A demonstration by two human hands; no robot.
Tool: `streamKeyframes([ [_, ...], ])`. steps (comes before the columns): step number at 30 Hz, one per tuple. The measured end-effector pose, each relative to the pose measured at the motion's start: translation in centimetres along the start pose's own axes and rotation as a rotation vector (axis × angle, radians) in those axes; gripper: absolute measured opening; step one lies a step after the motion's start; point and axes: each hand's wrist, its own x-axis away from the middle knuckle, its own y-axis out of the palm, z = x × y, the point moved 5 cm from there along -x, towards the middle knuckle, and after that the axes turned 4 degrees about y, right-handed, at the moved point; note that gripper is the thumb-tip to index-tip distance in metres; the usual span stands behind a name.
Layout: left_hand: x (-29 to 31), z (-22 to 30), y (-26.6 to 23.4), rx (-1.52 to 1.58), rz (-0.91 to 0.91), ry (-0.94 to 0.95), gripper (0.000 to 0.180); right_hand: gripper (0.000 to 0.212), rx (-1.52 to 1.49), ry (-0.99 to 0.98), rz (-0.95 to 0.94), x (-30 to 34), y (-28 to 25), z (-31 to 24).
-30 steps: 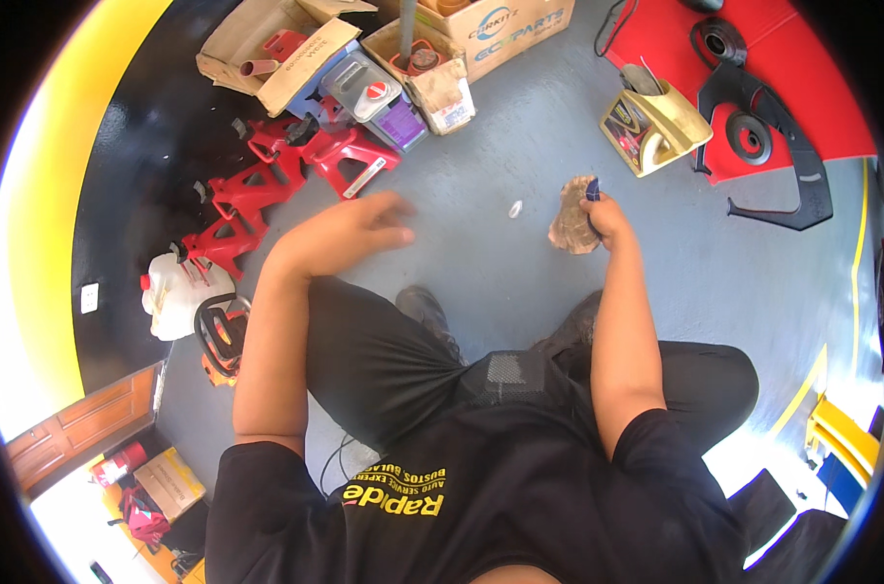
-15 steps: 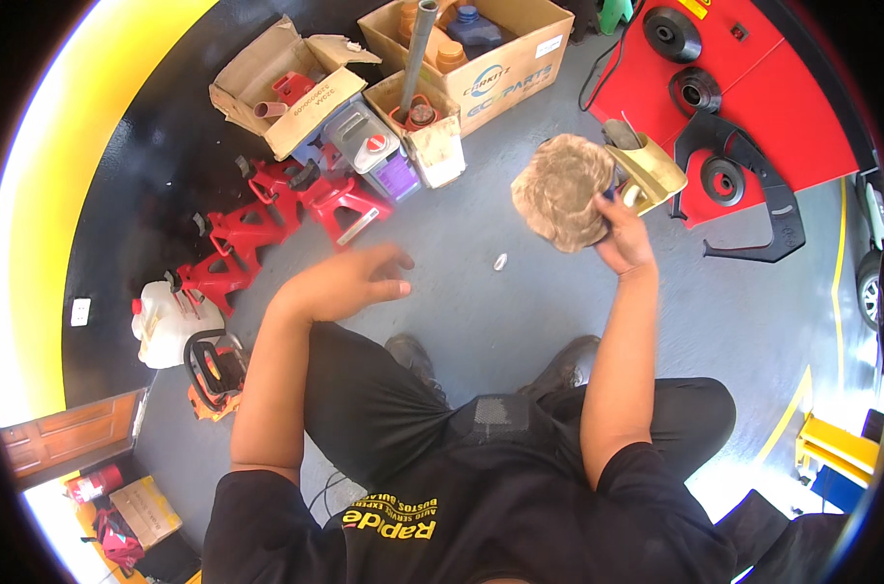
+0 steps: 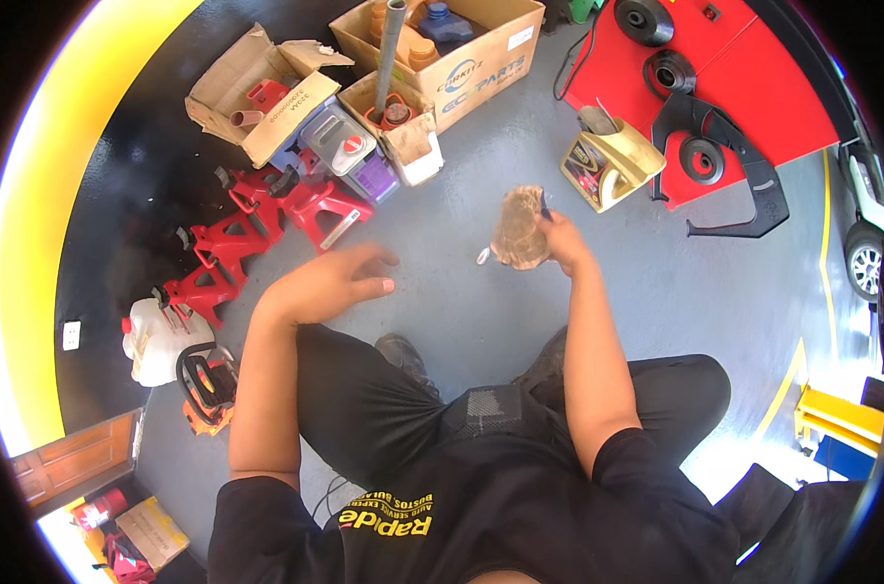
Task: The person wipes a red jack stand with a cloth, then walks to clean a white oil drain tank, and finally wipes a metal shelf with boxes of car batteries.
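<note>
I am seated on a grey floor (image 3: 481, 321), looking down at my legs. My right hand (image 3: 557, 239) is raised and grips a crumpled brown rag (image 3: 518, 230) together with a small dark blue object. My left hand (image 3: 333, 283) hovers empty above the floor with fingers stretched out toward the right. A small light-coloured bit (image 3: 482, 256) lies on the floor just left of the rag.
Red jack stands (image 3: 267, 216) lie left. Open cardboard boxes (image 3: 461, 58) with bottles and a grey pipe stand at the back beside a grey canister (image 3: 343, 142). A yellow jug (image 3: 609, 162), red machine (image 3: 724, 78), white jug (image 3: 155, 338) and orange tool (image 3: 208, 387) are around.
My right hand lifted the rag up, then lowered it again and the rag is bunched smaller. My left hand stayed hovering, shifting slightly.
</note>
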Motion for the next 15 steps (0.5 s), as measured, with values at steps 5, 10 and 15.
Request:
streamKeyframes([
  [5,0.6,0.1,-0.1,0.017,0.003,-0.005,0.043,0.056,0.230,-0.112,0.310,2.6,-1.7,-5.2],
  [10,0.6,0.9,-0.1,0.018,-0.008,-0.039,0.044,0.066,0.349,-0.347,0.778,6.3,-5.9,-16.0],
  [15,1.0,2.1,-0.2,0.014,-0.014,0.023,0.045,0.035,0.687,-1.201,1.233,9.6,-6.2,-20.5],
])
